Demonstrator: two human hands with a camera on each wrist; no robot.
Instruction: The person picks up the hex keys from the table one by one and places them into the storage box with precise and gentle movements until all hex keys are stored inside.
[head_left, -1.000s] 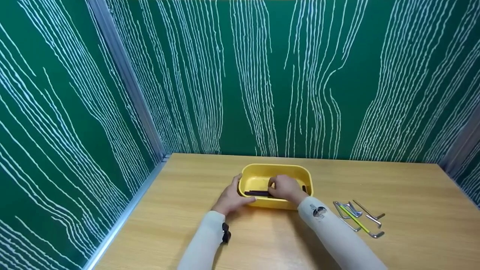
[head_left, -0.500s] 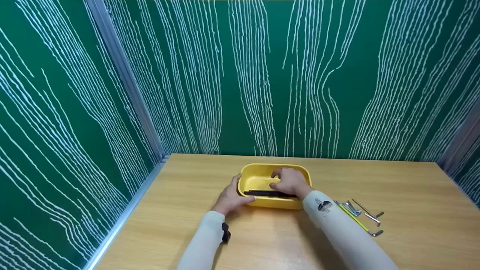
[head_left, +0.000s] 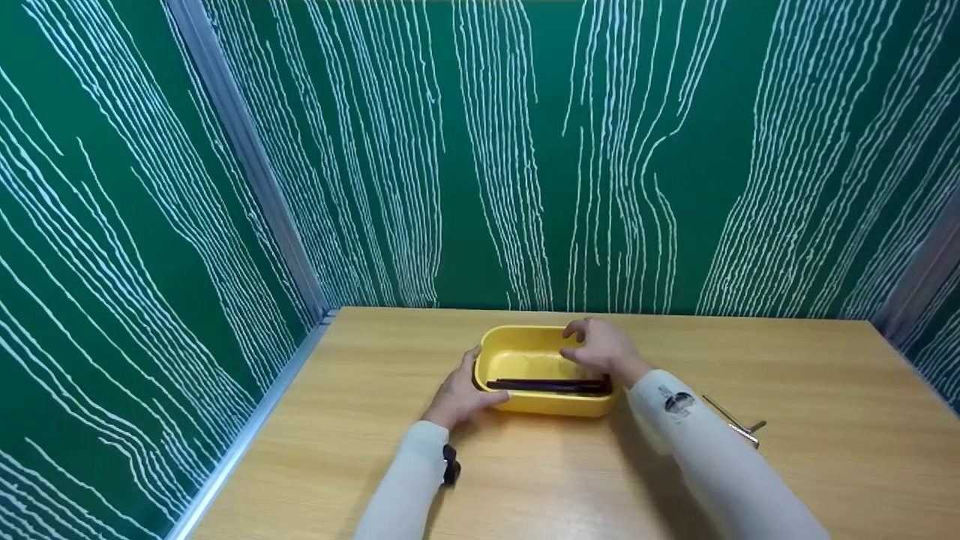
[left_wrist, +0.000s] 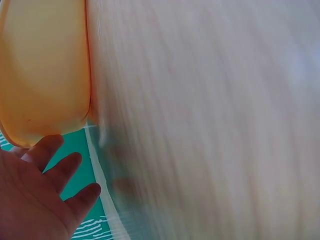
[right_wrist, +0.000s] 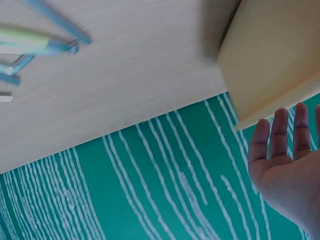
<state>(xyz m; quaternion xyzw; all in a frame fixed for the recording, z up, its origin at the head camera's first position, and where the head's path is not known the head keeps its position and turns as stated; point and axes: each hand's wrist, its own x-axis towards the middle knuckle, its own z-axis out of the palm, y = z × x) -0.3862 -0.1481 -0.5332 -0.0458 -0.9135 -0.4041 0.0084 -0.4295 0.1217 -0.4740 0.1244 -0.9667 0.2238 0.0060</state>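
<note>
A yellow plastic bin (head_left: 551,403) sits on the table in the head view. Along its front inner side lie several long black bars (head_left: 544,386), bent at the right end like hex keys. My left hand (head_left: 457,397) rests against the bin's left end, thumb along the front wall; in the left wrist view its fingers (left_wrist: 82,197) are spread and fairly straight. Over the bin's back right part hovers my right hand (head_left: 604,349), fingers loosely bent with nothing between them. The right wrist view shows that hand's fingers (right_wrist: 280,130) extended near the bin's rim (right_wrist: 275,107).
Bent metal keys (head_left: 739,424) lie on the table (head_left: 360,375) at the right, partly hidden by the right sleeve (head_left: 720,450). One with a yellow-green shaft (right_wrist: 25,40) shows blurred in the right wrist view. A green wall (head_left: 570,187) with white lines stands behind the table.
My right hand has let go of the black bars and moved up and right toward the bin's back right. Its sleeve now covers more of the keys. The left hand has stayed put.
</note>
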